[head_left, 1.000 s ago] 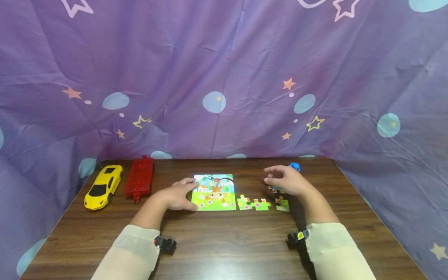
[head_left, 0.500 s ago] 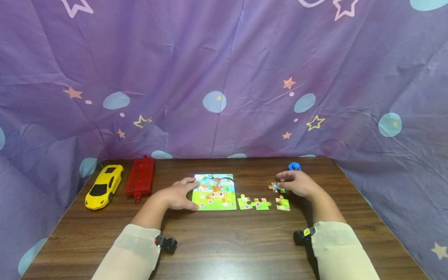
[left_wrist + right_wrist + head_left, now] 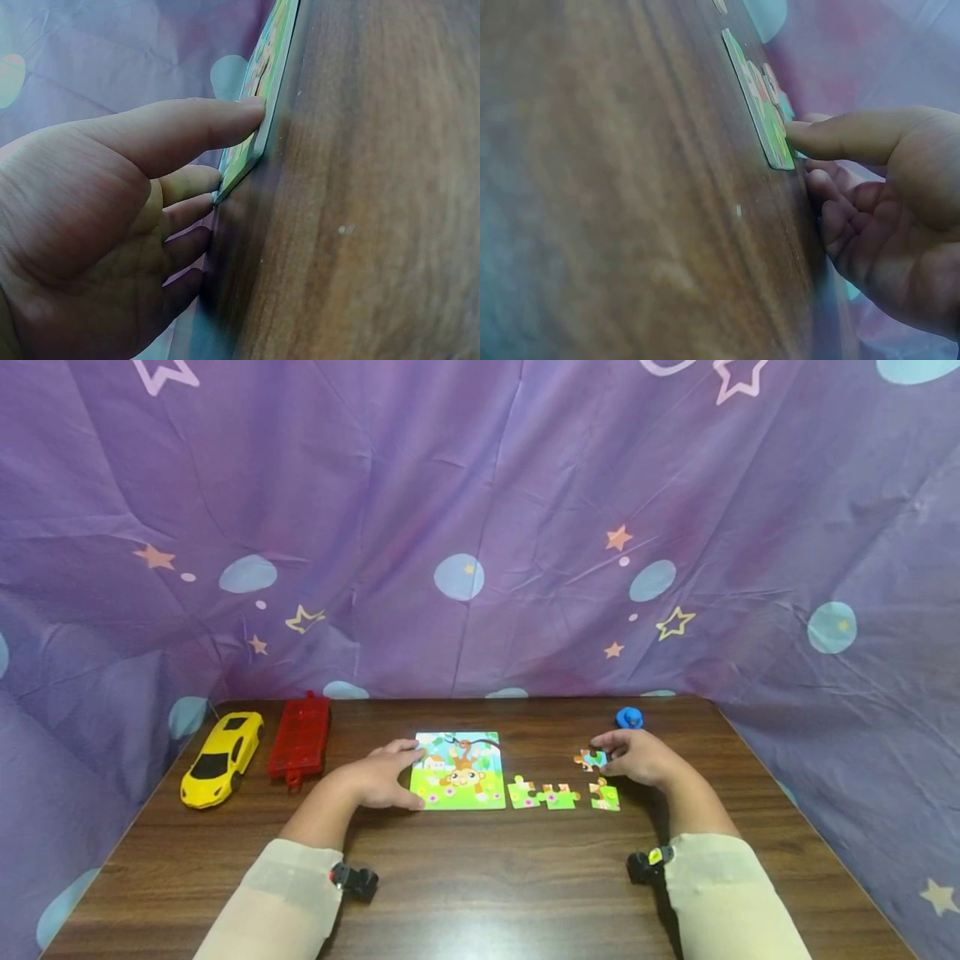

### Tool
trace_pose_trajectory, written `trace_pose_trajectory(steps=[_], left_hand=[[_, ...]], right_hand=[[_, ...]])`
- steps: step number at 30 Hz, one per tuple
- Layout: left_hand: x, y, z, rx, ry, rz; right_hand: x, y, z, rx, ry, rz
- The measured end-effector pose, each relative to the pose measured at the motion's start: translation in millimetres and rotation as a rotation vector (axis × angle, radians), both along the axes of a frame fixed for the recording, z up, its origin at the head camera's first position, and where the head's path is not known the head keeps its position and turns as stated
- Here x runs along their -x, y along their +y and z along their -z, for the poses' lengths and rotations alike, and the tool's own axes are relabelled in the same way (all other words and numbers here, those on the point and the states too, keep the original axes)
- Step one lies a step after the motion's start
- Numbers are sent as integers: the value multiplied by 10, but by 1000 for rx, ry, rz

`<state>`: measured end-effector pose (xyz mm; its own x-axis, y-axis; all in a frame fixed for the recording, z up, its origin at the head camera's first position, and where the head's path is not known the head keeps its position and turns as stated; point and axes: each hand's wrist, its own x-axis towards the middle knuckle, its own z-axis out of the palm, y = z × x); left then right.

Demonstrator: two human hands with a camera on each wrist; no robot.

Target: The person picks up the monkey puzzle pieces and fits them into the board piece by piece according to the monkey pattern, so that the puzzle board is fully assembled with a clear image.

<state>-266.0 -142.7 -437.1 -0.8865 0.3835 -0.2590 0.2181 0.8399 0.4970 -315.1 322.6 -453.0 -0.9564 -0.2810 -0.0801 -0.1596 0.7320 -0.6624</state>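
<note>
In the head view, my left hand [image 3: 384,777] rests at the left side of a square monkey-picture puzzle board [image 3: 457,785]. Its thumb touches the near corner and its fingers reach the far corner; the left wrist view shows the thumb on the board's edge [image 3: 262,139] and the fingers extended. My right hand [image 3: 637,757] pinches a blue-and-brown puzzle piece [image 3: 590,761] between thumb and index finger, the other fingers curled under. A green puzzle piece [image 3: 606,797] lies just nearer. Two more pieces, one at left [image 3: 524,794] and one beside it [image 3: 560,797], lie to the board's right.
A yellow toy car [image 3: 222,760] and a red translucent plastic part [image 3: 300,739] lie at the table's left. Behind my right hand sits a small blue object [image 3: 629,718]. A purple curtain [image 3: 465,485] hangs along the back of the wooden table [image 3: 480,868].
My right hand has drawn right and down from above the pieces, and its thumb and index finger have closed on the blue-and-brown puzzle piece. The left hand has stayed at the board.
</note>
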Motion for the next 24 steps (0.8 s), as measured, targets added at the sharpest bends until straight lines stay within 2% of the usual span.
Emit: trace_pose_trajectory(steps=[7, 13, 16, 24], left_hand=[[4, -9, 10, 1, 6, 7], [8, -12, 18, -1, 0, 5], [12, -7, 19, -1, -2, 1], [6, 4, 12, -2, -6, -10]], right_hand=[[24, -25, 15, 24, -11, 13], [10, -108, -36, -45, 71, 7], [-9, -200, -93, -48, 102, -13], [-35, -567, -163, 21, 84, -52]])
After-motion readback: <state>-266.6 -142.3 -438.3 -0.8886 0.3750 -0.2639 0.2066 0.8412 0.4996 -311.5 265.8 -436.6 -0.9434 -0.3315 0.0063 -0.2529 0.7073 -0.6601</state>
